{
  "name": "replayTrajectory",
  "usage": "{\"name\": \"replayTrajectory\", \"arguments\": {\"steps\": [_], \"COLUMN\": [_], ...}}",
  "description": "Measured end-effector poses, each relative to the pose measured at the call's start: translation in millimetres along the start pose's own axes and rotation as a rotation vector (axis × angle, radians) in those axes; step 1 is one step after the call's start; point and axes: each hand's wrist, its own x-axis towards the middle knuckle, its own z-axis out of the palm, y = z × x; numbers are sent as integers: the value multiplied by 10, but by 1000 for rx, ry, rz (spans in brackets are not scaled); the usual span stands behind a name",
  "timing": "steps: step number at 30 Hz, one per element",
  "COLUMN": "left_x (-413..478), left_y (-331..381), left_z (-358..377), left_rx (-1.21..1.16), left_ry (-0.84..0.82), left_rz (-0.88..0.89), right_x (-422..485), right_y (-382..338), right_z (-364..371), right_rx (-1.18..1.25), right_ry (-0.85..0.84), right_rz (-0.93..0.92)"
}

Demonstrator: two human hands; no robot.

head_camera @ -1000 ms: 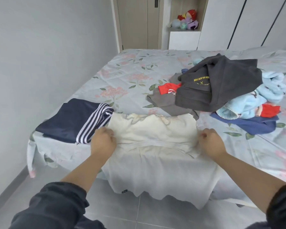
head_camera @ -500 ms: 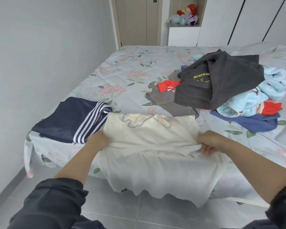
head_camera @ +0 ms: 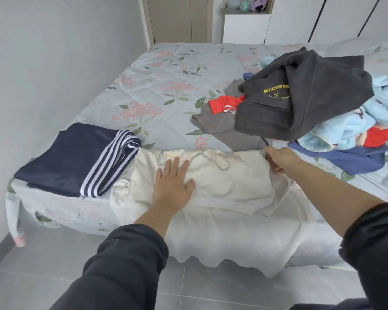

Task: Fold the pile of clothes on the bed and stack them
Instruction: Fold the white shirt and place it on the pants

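A cream garment lies folded over at the bed's near edge, its lower part hanging toward the floor. My left hand lies flat on its left half, fingers spread. My right hand holds the garment's far right corner, fingers curled round the cloth. A folded navy garment with white stripes rests to the left. The unfolded pile sits at the right: a dark grey top, light blue fleece, red pieces, a grey piece and a blue one.
The floral bedsheet covers the bed. A grey wall runs along the left. Grey floor tiles lie below the bed edge. White wardrobe doors and a shelf with soft toys stand behind the bed.
Both hands let go of the garment's side edges after folding its top forward. My left hand moved onto the cloth and flattened; my right hand shifted up to the far right corner.
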Motion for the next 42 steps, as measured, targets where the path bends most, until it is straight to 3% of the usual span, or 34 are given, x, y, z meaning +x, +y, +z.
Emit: {"name": "replayTrajectory", "arguments": {"steps": [6, 10, 12, 16, 19, 22, 23, 25, 27, 28, 33, 35, 38, 42], "left_x": [-43, -30, -20, -23, -24, -19, -18, -23, -22, -21, -25, -23, -29, 18], "left_y": [-8, -1, 1, 8, 8, 5, 6, 9, 11, 6, -8, -3, 2, 12], "left_z": [28, 19, 13, 15, 31, 39, 39, 40, 44, 43, 51, 44, 23, -16], "left_rx": [-60, -71, -64, -28, -16, -22, -25, -25, -25, -25, -20, -20, -32, -10], "left_ry": [81, 71, 57, 36, 40, 50, 52, 48, 41, 41, 57, 56, 57, 31], "left_rz": [16, 11, 15, 19, 20, 20, 20, 19, 24, 25, 30, 22, 11, 20], "right_x": [194, 240, 322, 332, 240, -48, -177, -374, -439, -384, -199, -272, -422, -390], "right_y": [-116, -125, -97, 70, -21, -202, -192, 24, 312, 401, 252, 118, 83, 328], "right_z": [164, 143, 96, 115, 182, 358, 468, 716, 762, 707, 521, 726, 1029, 1166], "right_rx": [138, 377, 465, -34, -174, -314, -412, -749, -1062, -1088, -1096, -1069, -939, -905], "right_ry": [-48, -133, -10, 299, 388, 521, 478, 177, -152, -188, 118, 172, 172, 94], "right_rz": [120, 154, 115, 49, -169, -673, -881, -1153, -1052, -950, -311, -377, -704, -597]}}
